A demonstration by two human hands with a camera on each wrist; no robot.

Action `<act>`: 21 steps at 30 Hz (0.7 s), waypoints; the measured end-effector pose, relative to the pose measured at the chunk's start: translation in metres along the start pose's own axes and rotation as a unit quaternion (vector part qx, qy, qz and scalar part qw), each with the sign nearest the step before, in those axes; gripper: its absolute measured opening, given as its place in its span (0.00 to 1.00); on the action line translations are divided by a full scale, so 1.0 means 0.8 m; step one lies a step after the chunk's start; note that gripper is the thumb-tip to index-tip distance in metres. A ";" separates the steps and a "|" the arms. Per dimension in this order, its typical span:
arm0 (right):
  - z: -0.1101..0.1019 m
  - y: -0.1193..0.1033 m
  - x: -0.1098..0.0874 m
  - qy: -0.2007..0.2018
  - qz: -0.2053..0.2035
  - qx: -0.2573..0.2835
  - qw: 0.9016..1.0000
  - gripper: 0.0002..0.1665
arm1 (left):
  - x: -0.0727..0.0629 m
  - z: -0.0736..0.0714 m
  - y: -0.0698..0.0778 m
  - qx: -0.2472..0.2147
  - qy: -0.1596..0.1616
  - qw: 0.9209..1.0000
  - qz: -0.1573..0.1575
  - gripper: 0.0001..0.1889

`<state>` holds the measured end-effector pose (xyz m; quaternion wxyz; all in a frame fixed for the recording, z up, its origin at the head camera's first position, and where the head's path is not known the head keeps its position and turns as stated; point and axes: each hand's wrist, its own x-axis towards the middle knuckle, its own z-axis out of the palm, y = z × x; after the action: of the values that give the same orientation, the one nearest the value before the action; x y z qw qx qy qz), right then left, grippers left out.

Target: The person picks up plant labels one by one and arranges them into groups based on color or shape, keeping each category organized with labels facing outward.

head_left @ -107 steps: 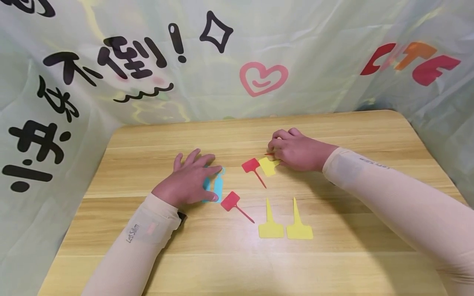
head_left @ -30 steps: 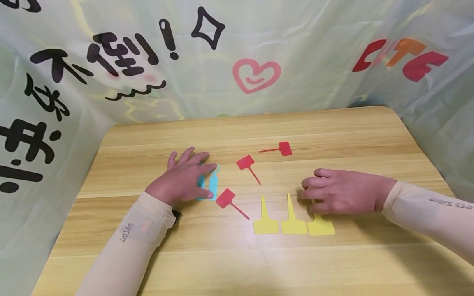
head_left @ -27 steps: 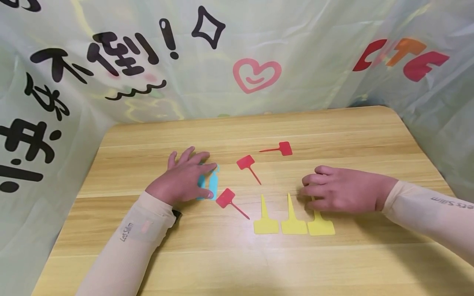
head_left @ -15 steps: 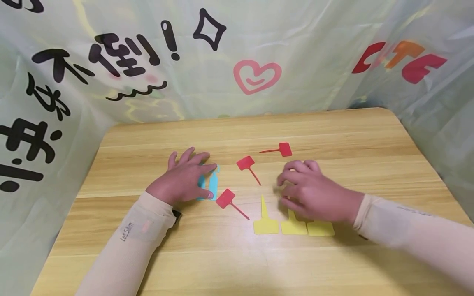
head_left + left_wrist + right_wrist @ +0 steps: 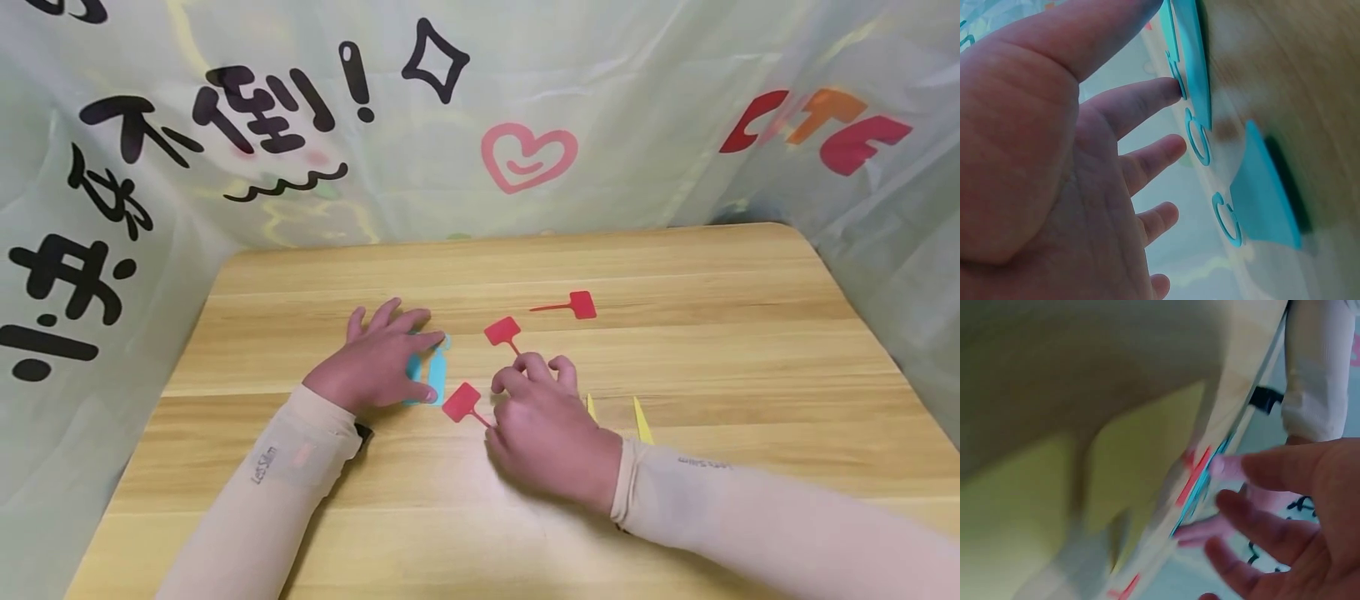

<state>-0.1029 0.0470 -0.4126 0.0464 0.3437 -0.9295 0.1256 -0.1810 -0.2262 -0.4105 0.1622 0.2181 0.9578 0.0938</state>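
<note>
In the head view, my left hand (image 5: 375, 358) lies with fingers spread over flat blue hanging tags (image 5: 437, 375), thumb and index finger at the rightmost one. Another blue tag (image 5: 1263, 194) with a ring hook shows past the fingertips in the left wrist view. My right hand (image 5: 543, 425), fingers loosely bent and holding nothing, hovers over the stem end of a red T-shaped plant label (image 5: 461, 402). A second red label (image 5: 502, 331) lies just beyond its fingertips. Yellow plant labels (image 5: 642, 421) are mostly hidden under the right hand and forearm; their pointed tips show.
A third red label (image 5: 582, 305) lies farther back, its stem pointing left. Everything rests on a wood-grain table (image 5: 300, 275). A printed fabric backdrop (image 5: 622, 150) stands behind the table and along its sides.
My right hand set a third yellow label beside the other two, then let go and moved left across the row toward the red labels. My left hand stayed over the blue tags.
</note>
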 end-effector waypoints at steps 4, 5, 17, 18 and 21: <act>0.008 -0.014 0.002 -0.019 0.011 -0.032 0.999 0.24 | 0.001 0.000 0.001 0.002 0.002 1.000 0.001 0.46; 0.010 -0.017 0.002 -0.020 0.012 -0.043 0.999 0.24 | 0.001 -0.001 0.001 0.002 0.002 1.000 0.002 0.46; 0.019 -0.021 0.008 -0.073 0.017 -0.092 0.993 0.20 | 0.001 -0.001 0.001 0.003 0.003 1.000 0.002 0.47; 0.020 -0.021 0.008 -0.075 0.016 -0.092 0.993 0.19 | 0.001 0.000 0.001 0.003 0.002 1.000 0.002 0.47; 0.019 -0.021 0.008 -0.073 0.015 -0.092 0.993 0.19 | 0.001 0.000 0.002 0.002 0.001 1.000 0.001 0.47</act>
<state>-0.0968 0.0264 -0.4231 0.0075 0.3322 -0.9431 0.0150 -0.1815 -0.2246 -0.4106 0.1609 0.2194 0.9579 0.0917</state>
